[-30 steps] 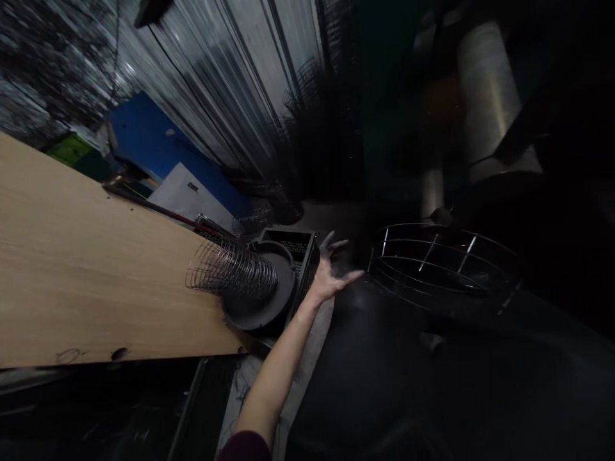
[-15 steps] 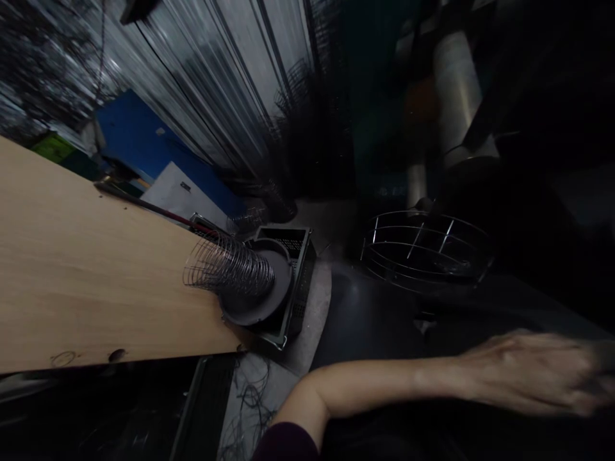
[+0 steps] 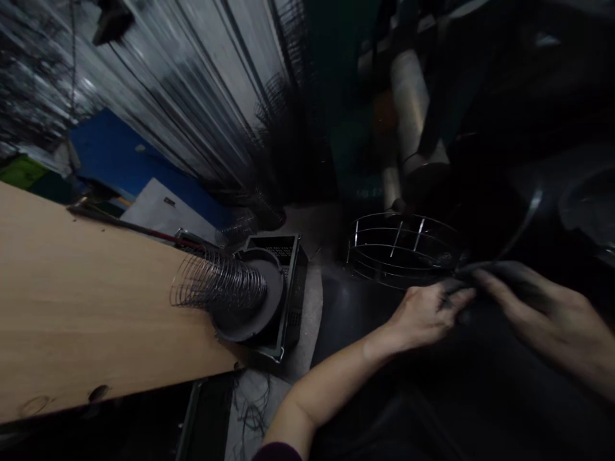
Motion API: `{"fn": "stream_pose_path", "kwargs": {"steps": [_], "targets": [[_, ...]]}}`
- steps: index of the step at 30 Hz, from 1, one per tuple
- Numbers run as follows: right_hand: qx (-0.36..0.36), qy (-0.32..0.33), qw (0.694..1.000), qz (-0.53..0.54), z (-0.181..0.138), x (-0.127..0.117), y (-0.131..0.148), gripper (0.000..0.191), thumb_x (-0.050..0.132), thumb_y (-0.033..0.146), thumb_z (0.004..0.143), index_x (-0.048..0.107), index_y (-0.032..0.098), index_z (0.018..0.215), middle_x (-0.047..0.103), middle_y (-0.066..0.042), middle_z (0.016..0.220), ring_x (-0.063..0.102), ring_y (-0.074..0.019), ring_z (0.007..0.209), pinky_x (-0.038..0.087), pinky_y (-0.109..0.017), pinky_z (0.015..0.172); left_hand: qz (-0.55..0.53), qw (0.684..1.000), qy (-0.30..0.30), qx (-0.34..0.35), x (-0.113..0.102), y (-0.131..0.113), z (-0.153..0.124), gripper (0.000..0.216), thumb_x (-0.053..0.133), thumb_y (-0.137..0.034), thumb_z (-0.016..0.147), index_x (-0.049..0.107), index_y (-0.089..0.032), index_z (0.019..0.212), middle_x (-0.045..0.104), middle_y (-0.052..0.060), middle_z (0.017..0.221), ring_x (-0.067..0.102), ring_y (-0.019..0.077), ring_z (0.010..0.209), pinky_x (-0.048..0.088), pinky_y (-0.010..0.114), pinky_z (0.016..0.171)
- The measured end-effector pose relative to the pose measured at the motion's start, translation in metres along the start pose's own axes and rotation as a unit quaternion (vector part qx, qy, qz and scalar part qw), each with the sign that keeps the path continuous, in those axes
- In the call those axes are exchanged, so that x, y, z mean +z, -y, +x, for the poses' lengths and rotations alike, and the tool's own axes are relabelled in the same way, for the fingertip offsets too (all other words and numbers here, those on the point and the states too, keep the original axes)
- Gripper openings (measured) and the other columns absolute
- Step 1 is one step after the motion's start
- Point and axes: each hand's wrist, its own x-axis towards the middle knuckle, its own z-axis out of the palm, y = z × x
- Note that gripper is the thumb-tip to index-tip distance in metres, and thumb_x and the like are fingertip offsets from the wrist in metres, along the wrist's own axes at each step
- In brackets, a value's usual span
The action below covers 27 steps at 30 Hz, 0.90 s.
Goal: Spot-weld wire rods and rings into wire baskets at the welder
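A round wire frame [image 3: 394, 240], made of thin hoops joined by short upright wires, is in front of me beneath a metal cylinder. My left hand [image 3: 430, 314] is closed just below its right-hand end, with dark-looking fingertips; what lies in its fingers is too dark to make out. My right hand [image 3: 538, 307] meets it there, thumb and fingers pinched together. From the right fingertips a thin curved wire [image 3: 521, 224] rises to the upper right, blurred and catching light. Whether this wire touches the frame cannot be seen.
Left of me, a stack of wire rings [image 3: 221, 282] lies on a dark round plate [image 3: 273, 294] over a plastic crate [image 3: 293, 307]. A wooden board [image 3: 96, 301] fills the left side. The machine's metal cylinder [image 3: 416, 102] hangs above the frame. Loose wires [image 3: 252, 410] lie on the floor.
My left hand has come back from the far right to beside the wire frame. My right hand and the curved wire have come into view. The whole scene has shifted slightly left.
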Motion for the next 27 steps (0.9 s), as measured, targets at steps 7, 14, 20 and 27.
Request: {"fn": "stream_pose_path", "kwargs": {"steps": [7,14,20,27], "targets": [[0.144,0.006,0.956,0.256,0.081,0.006,0.036,0.016,0.05,0.024,0.091,0.064,0.016,0.091,0.054,-0.001,0.067,0.041,-0.0044,0.044,0.032,-0.016,0.038,0.104,0.951,-0.248,0.154,-0.109,0.035,-0.004,0.067,0.071,-0.042,0.079,0.041,-0.022,0.135,0.054,0.012,0.131,0.053,0.0259,0.122,0.042,0.045,0.106],[0.177,0.016,0.896,0.407,0.125,0.025,0.041,0.009,0.049,0.012,0.091,0.056,0.013,0.088,0.048,0.003,0.058,0.035,-0.0033,0.038,0.026,-0.015,0.035,0.106,0.934,-0.237,0.244,-0.12,0.057,0.069,0.082,0.074,-0.032,0.069,0.027,-0.023,0.135,0.055,0.006,0.104,0.057,0.0232,0.099,0.045,0.046,0.096],[0.167,0.062,0.885,0.431,0.134,0.029,0.053,0.009,0.047,0.015,0.091,0.05,0.017,0.084,0.041,0.006,0.049,0.029,-0.0043,0.034,0.021,-0.017,0.036,0.039,0.911,-0.285,0.296,-0.107,0.077,0.068,0.069,0.066,-0.027,0.07,0.026,-0.023,0.126,0.049,0.003,0.095,0.052,0.0174,0.085,0.048,0.036,0.082],[0.161,0.061,0.905,0.389,0.143,0.043,0.054,0.02,0.051,0.02,0.093,0.044,0.019,0.074,0.038,0.006,0.045,0.03,-0.0046,0.035,0.019,-0.017,0.036,0.067,0.905,-0.3,0.294,-0.117,0.084,0.069,0.066,0.062,-0.025,0.069,0.026,-0.021,0.125,0.051,0.004,0.094,0.056,0.0199,0.085,0.049,0.038,0.08]]}}
